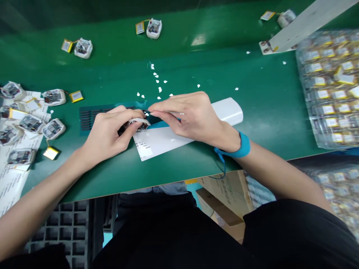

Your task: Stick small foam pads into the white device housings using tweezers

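My left hand (pixel 113 132) grips a small white device housing (pixel 141 122) with its inner parts showing, tilted on its side at the middle of the green bench. Close to its right, my right hand (pixel 193 116) has thumb and forefinger pressed together at the tips; whatever they pinch is too small to make out. A blue strap is round my right wrist. Under my hands lies a glossy white sheet (pixel 168 142), curled at its right end. Partly covered by my left hand is a sheet of dark strips (pixel 86 119). Small white stickers (pixel 159 89) are scattered just beyond.
Several white housings with batteries (pixel 54 97) lie at the left, some on printed paper (pixel 12 175). More stand along the back, such as one housing (pixel 154 28). A clear tray of batteries (pixel 314 130) is at the right, below a metal bracket (pixel 297 28).
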Motion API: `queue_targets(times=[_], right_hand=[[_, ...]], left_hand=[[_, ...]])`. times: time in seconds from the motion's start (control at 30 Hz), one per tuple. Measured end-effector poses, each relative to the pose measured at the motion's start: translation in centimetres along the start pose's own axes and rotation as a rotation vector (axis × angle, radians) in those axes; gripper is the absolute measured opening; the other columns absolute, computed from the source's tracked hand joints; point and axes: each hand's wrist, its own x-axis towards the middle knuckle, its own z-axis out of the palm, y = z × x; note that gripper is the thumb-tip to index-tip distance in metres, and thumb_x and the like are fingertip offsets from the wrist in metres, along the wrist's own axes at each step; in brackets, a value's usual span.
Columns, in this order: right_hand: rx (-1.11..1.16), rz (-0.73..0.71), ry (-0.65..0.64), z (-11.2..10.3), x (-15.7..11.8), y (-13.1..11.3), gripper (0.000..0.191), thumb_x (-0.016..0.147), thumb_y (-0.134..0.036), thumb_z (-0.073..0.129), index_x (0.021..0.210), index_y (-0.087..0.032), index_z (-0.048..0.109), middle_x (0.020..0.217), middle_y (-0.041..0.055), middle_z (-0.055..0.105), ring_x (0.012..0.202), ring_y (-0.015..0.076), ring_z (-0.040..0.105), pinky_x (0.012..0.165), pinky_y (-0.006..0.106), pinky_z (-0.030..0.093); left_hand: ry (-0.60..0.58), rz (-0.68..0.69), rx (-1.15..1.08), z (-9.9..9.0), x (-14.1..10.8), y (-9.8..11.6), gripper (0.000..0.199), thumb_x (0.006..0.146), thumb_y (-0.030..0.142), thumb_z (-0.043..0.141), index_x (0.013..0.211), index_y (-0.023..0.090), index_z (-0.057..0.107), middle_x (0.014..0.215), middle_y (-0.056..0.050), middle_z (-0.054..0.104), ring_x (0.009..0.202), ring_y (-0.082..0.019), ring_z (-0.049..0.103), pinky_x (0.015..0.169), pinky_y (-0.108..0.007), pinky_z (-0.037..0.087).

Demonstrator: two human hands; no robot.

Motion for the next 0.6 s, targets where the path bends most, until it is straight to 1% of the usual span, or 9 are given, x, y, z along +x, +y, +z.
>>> queue_targets(times=[0.07, 0.17, 0.23, 0.3, 0.37, 0.4, 0.43, 0.5, 0.6], right_hand=[[-0.044, -0.001, 0.057, -0.2, 0.1, -0.2, 0.027, 0.112, -0.031, 0.053, 0.11, -0.023, 0.079, 0.09, -0.0012, 0.082, 0.079, 0.0146, 0.078, 0.069, 0.027, 0.059], [0.019, -0.024, 0.218, -1.1, 0.6, -0.6, 0.02, 0.109, -0.027, 0.06, 0.112, -0.022, 0.079, 0.102, 0.0002, 0.085, 0.087, 0.0141, 0.081, 0.076, 0.025, 0.063], [0.048, -0.016, 0.264, -1.8, 0.7, -1.0, 0.019, 0.107, -0.024, 0.062, 0.112, -0.022, 0.08, 0.106, 0.0002, 0.085, 0.09, 0.0145, 0.082, 0.079, 0.025, 0.064], [0.027, 0.022, 0.243, -2.2, 0.7, -1.4, 0.02, 0.109, -0.029, 0.06, 0.112, -0.024, 0.079, 0.104, -0.0004, 0.085, 0.088, 0.0153, 0.082, 0.077, 0.027, 0.065], [-0.013, 0.069, 0.219, -2.3, 0.7, -1.7, 0.024, 0.11, -0.033, 0.056, 0.112, -0.025, 0.079, 0.103, 0.0001, 0.085, 0.087, 0.0164, 0.082, 0.075, 0.029, 0.066], [-0.033, 0.068, 0.237, -2.3, 0.6, -1.8, 0.024, 0.111, -0.034, 0.055, 0.112, -0.026, 0.078, 0.103, 0.0002, 0.085, 0.087, 0.0168, 0.082, 0.074, 0.029, 0.067], [-0.048, 0.049, 0.267, -2.3, 0.6, -1.8, 0.023, 0.111, -0.032, 0.056, 0.112, -0.026, 0.078, 0.103, 0.0005, 0.085, 0.087, 0.017, 0.082, 0.074, 0.03, 0.067], [-0.063, -0.047, 0.341, -2.1, 0.6, -1.8, 0.019, 0.109, -0.026, 0.059, 0.113, -0.025, 0.077, 0.103, 0.0008, 0.086, 0.086, 0.017, 0.083, 0.073, 0.029, 0.068], [-0.041, -0.204, 0.402, -2.1, 0.7, -2.1, 0.017, 0.103, -0.016, 0.066, 0.115, -0.021, 0.076, 0.101, 0.0033, 0.086, 0.089, 0.0169, 0.083, 0.078, 0.027, 0.07]], left_hand=[[-0.009, 0.03, 0.058, 0.2, 0.0, 0.1, 0.023, 0.107, 0.027, 0.056, 0.11, 0.02, 0.078, 0.109, -0.006, 0.083, 0.091, -0.024, 0.075, 0.078, -0.035, 0.056], [-0.011, 0.149, 0.212, 0.5, -0.3, 1.3, 0.022, 0.106, 0.027, 0.057, 0.1, 0.019, 0.077, 0.108, -0.008, 0.083, 0.086, -0.025, 0.073, 0.073, -0.039, 0.052], [0.033, 0.167, 0.188, 0.3, -0.4, 2.5, 0.019, 0.104, 0.026, 0.061, 0.095, 0.021, 0.076, 0.101, -0.007, 0.083, 0.08, -0.024, 0.071, 0.069, -0.04, 0.049], [0.184, -0.021, -0.032, -0.3, -0.2, 3.3, 0.014, 0.104, 0.026, 0.062, 0.101, 0.025, 0.076, 0.098, -0.004, 0.082, 0.077, -0.021, 0.07, 0.067, -0.038, 0.049], [0.375, -0.34, -0.399, -1.2, 0.4, 3.1, 0.011, 0.102, 0.025, 0.064, 0.102, 0.027, 0.075, 0.091, -0.002, 0.079, 0.068, -0.017, 0.064, 0.061, -0.033, 0.045], [0.422, -0.481, -0.608, -1.7, 0.7, 2.7, 0.008, 0.098, 0.023, 0.067, 0.096, 0.025, 0.075, 0.083, -0.002, 0.076, 0.058, -0.014, 0.056, 0.054, -0.031, 0.039], [0.434, -0.612, -0.797, -2.1, 1.0, 2.2, 0.007, 0.093, 0.021, 0.068, 0.09, 0.022, 0.075, 0.076, -0.002, 0.073, 0.052, -0.012, 0.046, 0.049, -0.029, 0.033], [0.371, -0.788, -1.056, -2.8, 1.5, 1.0, 0.009, 0.085, 0.017, 0.067, 0.082, 0.018, 0.075, 0.069, -0.004, 0.068, 0.047, -0.01, 0.032, 0.045, -0.028, 0.027], [0.264, -0.836, -1.168, -3.1, 1.5, 0.5, 0.014, 0.083, 0.015, 0.065, 0.074, 0.017, 0.075, 0.075, -0.009, 0.072, 0.05, -0.01, 0.039, 0.045, -0.028, 0.035]])
